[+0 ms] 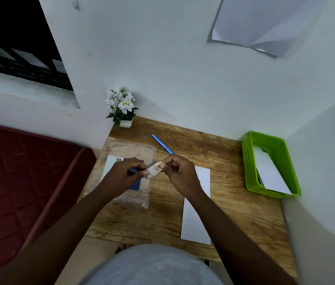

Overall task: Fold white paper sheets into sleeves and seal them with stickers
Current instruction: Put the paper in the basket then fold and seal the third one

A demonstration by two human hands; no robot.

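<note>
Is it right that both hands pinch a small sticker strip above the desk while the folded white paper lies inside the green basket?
Not quite. The head view shows the folded white paper lying on the desk, beside the green basket, not in it. Left hand and right hand do pinch the sticker strip.

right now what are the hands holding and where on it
Both hold one small sticker strip: the left hand pinches its lower-left end, the right hand its upper-right end, above the table.
</note>
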